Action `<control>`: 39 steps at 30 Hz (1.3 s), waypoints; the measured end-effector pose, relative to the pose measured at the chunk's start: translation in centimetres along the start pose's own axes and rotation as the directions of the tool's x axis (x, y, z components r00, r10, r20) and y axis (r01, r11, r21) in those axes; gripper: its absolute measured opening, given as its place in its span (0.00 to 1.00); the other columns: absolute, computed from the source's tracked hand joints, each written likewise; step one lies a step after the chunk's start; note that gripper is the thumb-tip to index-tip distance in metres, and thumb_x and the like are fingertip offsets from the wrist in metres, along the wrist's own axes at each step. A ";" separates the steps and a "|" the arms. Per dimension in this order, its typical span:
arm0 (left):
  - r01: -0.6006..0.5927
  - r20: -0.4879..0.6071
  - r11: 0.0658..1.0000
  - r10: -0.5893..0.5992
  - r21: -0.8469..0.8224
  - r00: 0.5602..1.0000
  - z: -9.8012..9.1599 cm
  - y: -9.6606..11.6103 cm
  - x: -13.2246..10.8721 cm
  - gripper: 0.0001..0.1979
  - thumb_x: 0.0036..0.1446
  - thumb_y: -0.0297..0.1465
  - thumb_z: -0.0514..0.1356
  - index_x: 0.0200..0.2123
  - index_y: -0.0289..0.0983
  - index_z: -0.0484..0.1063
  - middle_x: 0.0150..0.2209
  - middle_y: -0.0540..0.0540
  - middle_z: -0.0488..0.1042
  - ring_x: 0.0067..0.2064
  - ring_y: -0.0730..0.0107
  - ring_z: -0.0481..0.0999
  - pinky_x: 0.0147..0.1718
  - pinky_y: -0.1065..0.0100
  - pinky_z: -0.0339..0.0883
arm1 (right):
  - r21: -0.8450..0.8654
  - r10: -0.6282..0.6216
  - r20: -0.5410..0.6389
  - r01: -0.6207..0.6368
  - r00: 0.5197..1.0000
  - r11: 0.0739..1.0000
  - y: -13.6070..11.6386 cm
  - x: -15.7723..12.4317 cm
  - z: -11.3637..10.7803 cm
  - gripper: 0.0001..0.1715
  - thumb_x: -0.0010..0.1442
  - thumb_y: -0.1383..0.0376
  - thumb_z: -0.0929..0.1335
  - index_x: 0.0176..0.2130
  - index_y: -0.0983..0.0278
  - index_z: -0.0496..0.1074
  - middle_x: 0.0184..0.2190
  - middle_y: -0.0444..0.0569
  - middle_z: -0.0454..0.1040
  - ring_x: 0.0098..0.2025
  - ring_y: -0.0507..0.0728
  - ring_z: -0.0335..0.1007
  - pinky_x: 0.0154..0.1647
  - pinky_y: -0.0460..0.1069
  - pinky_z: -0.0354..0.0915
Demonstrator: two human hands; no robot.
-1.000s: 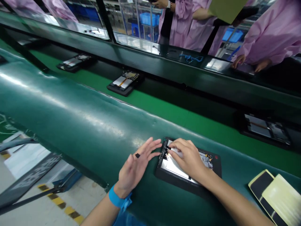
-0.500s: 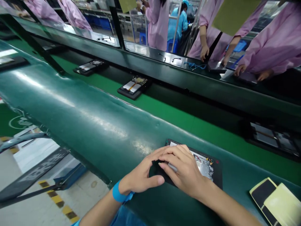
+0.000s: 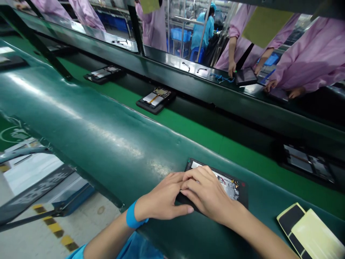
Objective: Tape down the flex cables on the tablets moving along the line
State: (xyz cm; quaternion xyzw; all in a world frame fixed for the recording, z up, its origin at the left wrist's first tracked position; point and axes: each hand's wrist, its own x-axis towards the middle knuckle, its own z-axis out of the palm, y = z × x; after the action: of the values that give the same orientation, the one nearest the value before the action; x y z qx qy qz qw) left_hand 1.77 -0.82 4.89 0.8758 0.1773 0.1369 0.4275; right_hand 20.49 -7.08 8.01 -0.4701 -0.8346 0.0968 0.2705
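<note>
An opened tablet lies on the green bench mat under my hands, its silver parts and circuit board showing at the right end. My left hand, with a blue wristband, rests at its left end, thumb stretched apart from the fingers. Over the tablet's middle, my right hand is bent with its fingers drawn together, tips meeting the left fingers. Anything between those fingertips is hidden.
Other opened tablets sit in black trays on the green conveyor. Yellow-backed sheets with black pads lie at right. Across the line, people in pink coats work at a ledge; one holds a dark tablet. A metal post rises at left.
My hands have drawn closer together, closing the gap between left thumb and right fingers. Across the line, a co-worker's dark tablet has been tilted up.
</note>
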 end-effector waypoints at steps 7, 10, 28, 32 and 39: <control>-0.004 0.013 1.000 0.004 0.029 1.000 0.3 -0.2 0.1 0.16 0.55 0.40 0.69 0.43 0.40 0.74 0.53 0.43 0.75 0.57 0.53 0.73 0.59 0.53 0.65 | 0.080 0.041 0.095 -0.048 0.995 0.996 -0.2 -0.2 -0.4 0.10 0.72 0.67 0.61 0.37 0.61 0.67 0.38 0.48 0.74 0.39 0.56 0.67 0.42 0.53 0.59; 0.002 0.021 1.000 -0.002 0.009 1.000 0.3 -0.2 0.1 0.16 0.55 0.40 0.69 0.44 0.40 0.74 0.52 0.43 0.76 0.56 0.52 0.74 0.58 0.54 0.66 | 0.100 0.051 0.065 -0.057 0.997 0.993 0.0 -0.5 -0.5 0.08 0.72 0.67 0.62 0.39 0.61 0.68 0.39 0.48 0.75 0.40 0.56 0.67 0.43 0.53 0.60; 0.008 0.039 1.000 -0.008 -0.017 0.999 0.0 0.2 0.3 0.12 0.55 0.38 0.69 0.40 0.41 0.75 0.50 0.45 0.76 0.55 0.52 0.74 0.57 0.53 0.66 | 0.062 -0.020 0.025 0.019 0.999 0.998 0.0 -0.4 0.3 0.06 0.72 0.68 0.64 0.40 0.61 0.68 0.39 0.47 0.76 0.40 0.56 0.67 0.44 0.53 0.59; -0.026 0.032 0.993 0.030 -0.117 0.999 0.1 -0.1 0.4 0.11 0.57 0.39 0.67 0.40 0.41 0.75 0.49 0.45 0.77 0.54 0.54 0.75 0.57 0.55 0.65 | -0.003 -0.056 -0.039 0.056 0.998 0.998 0.0 -0.5 0.4 0.07 0.72 0.69 0.63 0.40 0.62 0.68 0.38 0.47 0.76 0.39 0.55 0.68 0.45 0.53 0.57; 0.019 -0.006 0.930 -0.023 -0.366 1.000 0.2 0.2 0.5 0.14 0.58 0.39 0.66 0.44 0.39 0.74 0.50 0.44 0.77 0.53 0.55 0.75 0.55 0.57 0.67 | -0.047 -0.051 -0.156 0.044 0.986 0.998 0.0 -0.5 0.7 0.09 0.72 0.69 0.62 0.38 0.62 0.69 0.36 0.46 0.76 0.38 0.53 0.69 0.48 0.53 0.55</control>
State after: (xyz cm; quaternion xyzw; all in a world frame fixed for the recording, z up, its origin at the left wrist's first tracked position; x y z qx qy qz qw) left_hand 2.36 -0.83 5.03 0.7782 0.1604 0.1674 0.5836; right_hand 20.31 -7.45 7.29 -0.4620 -0.8234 0.0349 0.3276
